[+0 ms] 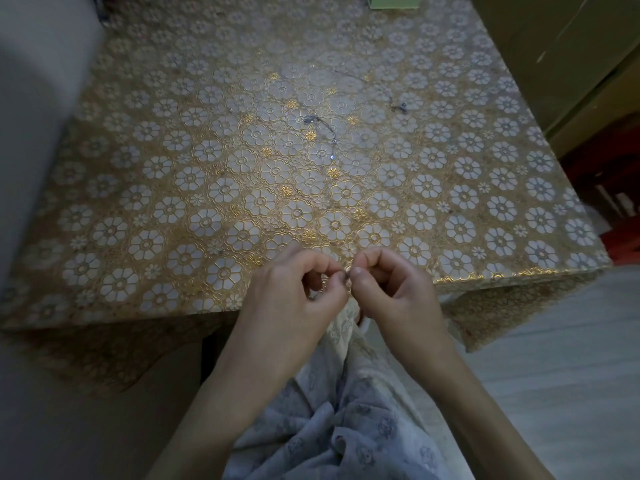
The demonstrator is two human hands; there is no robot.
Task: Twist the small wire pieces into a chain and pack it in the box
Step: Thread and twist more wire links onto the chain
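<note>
— How is your grip sitting?

— I'm pinching a small wire piece (347, 276) between thumb and forefinger of both my left hand (298, 289) and right hand (391, 285), at the bench (104, 209) edge.

— Risk?

— It's slipping into my lap if I'm twisting too hard. The chain (322, 128) is lying mid-bench; the green box (393, 1) is far off.

Your fingertips (347, 276) hide the wire piece; the top edge cuts off the green box (394, 1).
</note>
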